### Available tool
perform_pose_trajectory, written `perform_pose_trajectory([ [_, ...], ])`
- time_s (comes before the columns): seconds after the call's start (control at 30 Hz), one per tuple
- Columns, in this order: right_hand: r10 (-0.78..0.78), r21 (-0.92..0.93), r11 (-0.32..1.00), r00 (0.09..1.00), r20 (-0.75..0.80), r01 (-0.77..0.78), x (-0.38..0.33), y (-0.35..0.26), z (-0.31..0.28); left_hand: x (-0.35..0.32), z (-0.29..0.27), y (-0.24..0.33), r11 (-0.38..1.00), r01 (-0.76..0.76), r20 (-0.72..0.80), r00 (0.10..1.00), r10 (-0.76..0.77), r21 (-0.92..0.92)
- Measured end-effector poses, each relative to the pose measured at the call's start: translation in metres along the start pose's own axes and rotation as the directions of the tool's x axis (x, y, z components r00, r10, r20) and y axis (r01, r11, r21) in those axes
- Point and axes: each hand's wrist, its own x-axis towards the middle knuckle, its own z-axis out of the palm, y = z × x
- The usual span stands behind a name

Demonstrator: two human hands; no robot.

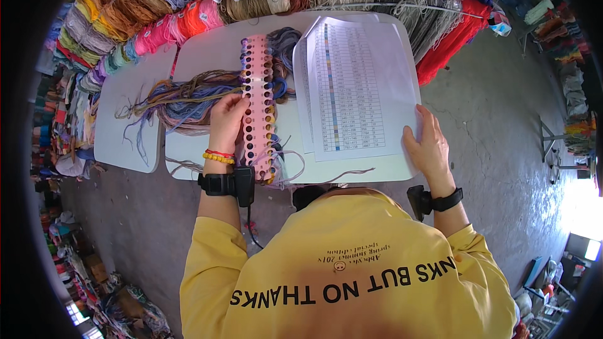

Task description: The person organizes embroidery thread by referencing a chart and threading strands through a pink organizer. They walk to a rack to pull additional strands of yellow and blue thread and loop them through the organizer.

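A long pink thread organizer card with holes down both sides lies lengthwise on the white table, with coloured threads looped through its holes. My left hand is closed at the card's left edge, fingertips on it; the thumb side is partly hidden. Blue, purple and brown thread bundles spread out to the left of the card, and more grey-blue thread lies beyond its far right side. My right hand rests at the table's right edge beside printed chart sheets, its thumb and fingers apart.
The white table has rounded corners, and a second white panel adjoins it on the left. Racks of coloured yarn skeins line the far side. Loose threads trail along the near edge. Metal stands are at the right.
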Motion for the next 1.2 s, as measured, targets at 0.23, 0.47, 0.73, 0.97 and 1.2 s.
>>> perform_pose_trajectory([
  [0.23, -0.009, 0.006, 1.0, 1.0, -0.01, 0.009, 0.0002, -0.0008, 0.0005, -0.0018, 0.0017, 0.0032, 0.999, 0.031, -0.005, 1.0, -0.031, -0.025],
  [0.47, -0.011, 0.014, 1.0, 1.0, -0.006, 0.011, 0.0002, -0.0029, 0.0003, -0.0015, -0.0012, 0.0014, 0.998, 0.017, 0.022, 1.0, -0.016, -0.053],
  [0.73, -0.009, 0.01, 1.0, 1.0, -0.004, 0.009, -0.0002, -0.0014, 0.0005, -0.0014, -0.0014, 0.0012, 0.999, 0.007, 0.055, 0.998, -0.004, -0.046],
  [0.97, -0.017, 0.006, 1.0, 1.0, -0.002, 0.017, 0.0003, -0.0006, 0.0008, 0.0015, -0.003, -0.0024, 0.999, 0.01, 0.047, 0.999, -0.008, -0.043],
  [1.2, -0.021, 0.01, 1.0, 1.0, -0.006, 0.021, 0.0004, -0.0021, 0.0001, 0.0027, -0.0043, -0.0047, 0.999, 0.009, 0.046, 0.999, -0.007, -0.052],
])
